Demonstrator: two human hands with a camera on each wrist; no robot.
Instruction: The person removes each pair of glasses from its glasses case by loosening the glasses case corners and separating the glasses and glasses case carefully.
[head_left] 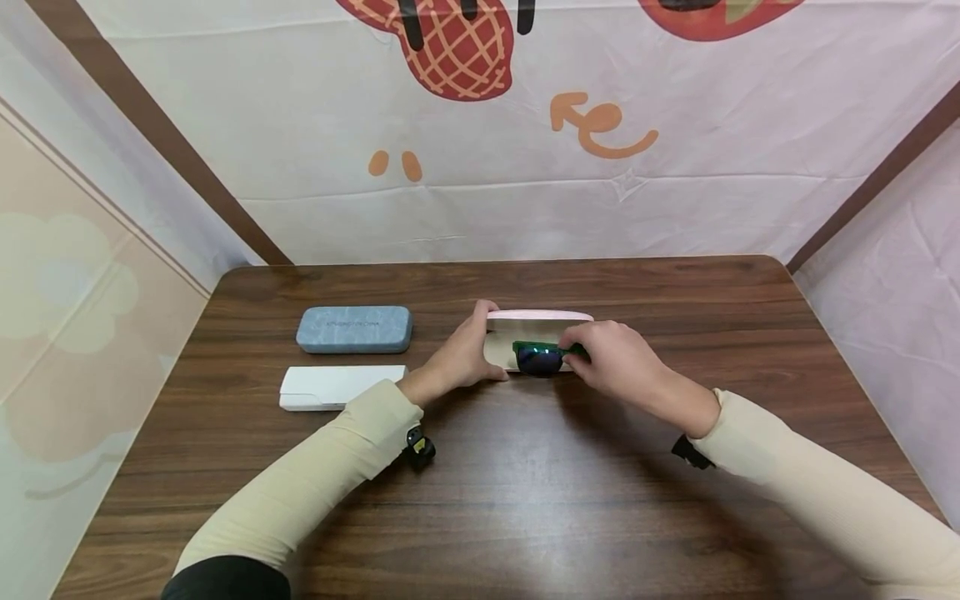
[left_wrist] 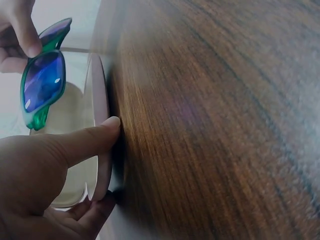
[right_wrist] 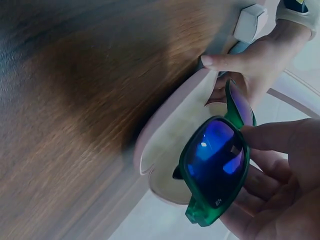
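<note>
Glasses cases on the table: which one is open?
The pink case, gripped by the left hand; the blue case and the white case are both closed.

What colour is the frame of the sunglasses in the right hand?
Green; the sunglasses show best in the right wrist view.

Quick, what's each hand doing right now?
Left hand: holding the open, pale pink clamshell glasses case by one end.
Right hand: pinching the green-framed sunglasses with blue lenses.
</note>
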